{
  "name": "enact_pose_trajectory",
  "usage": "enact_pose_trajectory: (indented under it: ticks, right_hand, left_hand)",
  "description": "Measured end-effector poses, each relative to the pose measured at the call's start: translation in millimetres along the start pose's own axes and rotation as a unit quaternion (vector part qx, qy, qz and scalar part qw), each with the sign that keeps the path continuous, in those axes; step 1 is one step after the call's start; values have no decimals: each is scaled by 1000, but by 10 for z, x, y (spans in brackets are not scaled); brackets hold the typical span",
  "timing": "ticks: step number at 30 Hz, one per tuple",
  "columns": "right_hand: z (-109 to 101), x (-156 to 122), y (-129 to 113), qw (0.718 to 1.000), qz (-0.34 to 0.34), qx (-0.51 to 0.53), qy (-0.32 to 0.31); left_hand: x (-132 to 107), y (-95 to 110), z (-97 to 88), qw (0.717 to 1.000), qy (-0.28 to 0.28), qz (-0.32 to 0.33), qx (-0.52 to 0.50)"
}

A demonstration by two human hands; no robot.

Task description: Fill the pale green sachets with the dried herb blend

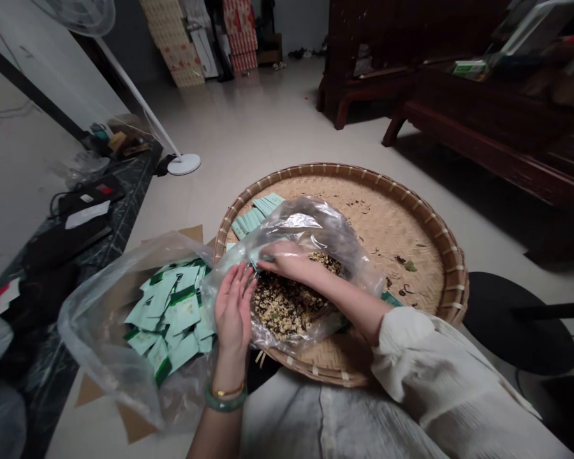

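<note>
A clear plastic bag lies with its mouth spread, holding a loose mix of pale grains and dark dried shreds. Over this mix, my right hand has its fingers closed at a pale green sachet, partly hidden by fingers and plastic. My left hand is upright at the bag's left edge, fingers stretched out beside the sachet. Left of it, a second plastic bag contains many pale green packets. More flat green sachets lie stacked behind the first bag.
The first bag rests in a wide round woven tray, scattered with dark bits and a leaf. Cardboard lies under the packet bag. A fan base stands ahead left, a black round base right, dark wooden furniture beyond.
</note>
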State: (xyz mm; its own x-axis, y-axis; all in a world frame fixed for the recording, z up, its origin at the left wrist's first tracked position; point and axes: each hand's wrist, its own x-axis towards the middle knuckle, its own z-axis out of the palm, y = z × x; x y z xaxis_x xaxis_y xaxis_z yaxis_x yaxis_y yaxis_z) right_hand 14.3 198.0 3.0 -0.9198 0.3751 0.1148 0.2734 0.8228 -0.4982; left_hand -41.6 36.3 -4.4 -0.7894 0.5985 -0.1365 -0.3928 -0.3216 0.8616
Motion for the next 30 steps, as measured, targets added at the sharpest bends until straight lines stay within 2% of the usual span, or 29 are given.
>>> enact_pose_trajectory:
  ticks: [5, 9, 11, 14, 18, 20, 23, 26, 30]
  right_hand:
    - [-65, -100, 36, 1000, -12, 11, 5]
    - [-50, -227, 25, 997, -45, 29, 51]
    - [2, -238, 21, 997, -54, 5, 63]
    - [94, -172, 30, 997, -57, -49, 32]
    - [131, -52, 49, 996, -51, -72, 1]
    - [106, -6, 49, 997, -47, -64, -10]
    - [47, 62, 38, 997, -23, -42, -59]
    - [-8, 129, 20, 994, -1, -33, -101]
    - [-65, 195, -2, 989, 18, -28, -143]
  left_hand:
    - [210, 125, 22, 1000, -17, -3, 9]
    - [258, 82, 44, 999, -35, -8, 26]
    - [233, 40, 45, 999, -37, -17, 32]
    - [176, 39, 40, 998, -43, -15, 45]
    - [183, 184, 48, 997, -57, -4, 56]
    - [247, 272, 77, 996, -63, -3, 60]
    - [372, 354, 145, 996, -65, -5, 58]
    - [441, 358, 203, 996, -69, -20, 49]
    - [390, 306, 205, 996, -72, -33, 37]
